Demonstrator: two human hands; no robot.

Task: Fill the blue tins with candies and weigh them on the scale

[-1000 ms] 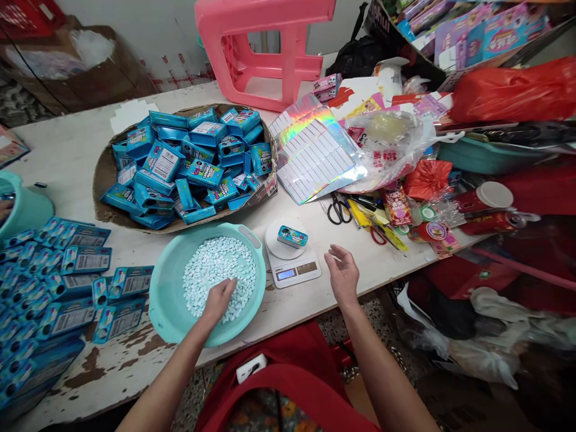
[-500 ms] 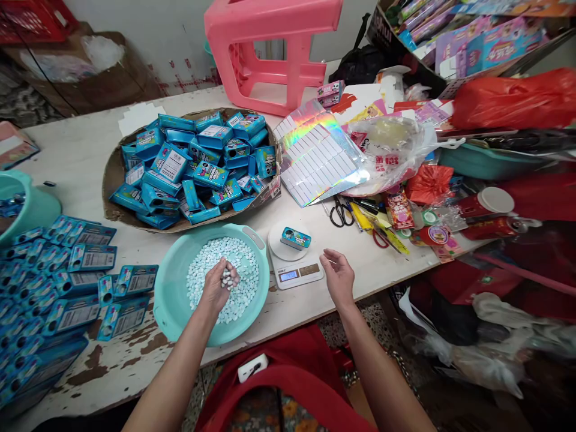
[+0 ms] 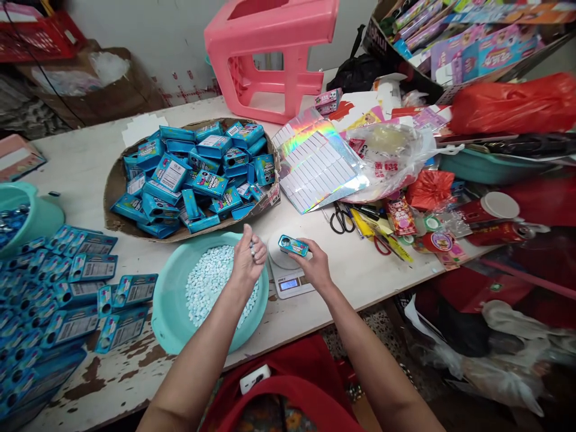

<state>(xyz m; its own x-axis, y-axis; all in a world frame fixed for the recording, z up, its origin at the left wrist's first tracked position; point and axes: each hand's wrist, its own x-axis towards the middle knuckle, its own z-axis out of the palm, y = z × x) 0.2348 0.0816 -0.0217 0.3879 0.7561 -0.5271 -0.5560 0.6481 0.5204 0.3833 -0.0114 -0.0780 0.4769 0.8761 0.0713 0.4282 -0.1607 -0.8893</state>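
Note:
Small white candies (image 3: 257,249) show between the curled fingers of my left hand (image 3: 245,263), raised over the right side of a mint-green basin (image 3: 167,312). A bed of pale candies (image 3: 204,285) lies in that basin. My right hand (image 3: 316,267) has its fingers and thumb around one end of a small blue candy tin (image 3: 292,245) with a round opening at its left end. The tin is at the white plate of a digital kitchen scale (image 3: 284,290); whether it still touches the plate I cannot tell.
Behind the basin sits a cut-down cardboard box (image 3: 117,219) full of blue tins. Rows of filled-looking tins (image 3: 92,264) stand at left. Scissors (image 3: 341,219), label sheets (image 3: 315,165) and a plastic bag (image 3: 389,159) lie right; a pink stool (image 3: 270,54) is at the back.
My left hand has risen from the candies and moved right, toward the scale, with candies in it. My right hand has moved left and closed on the tin.

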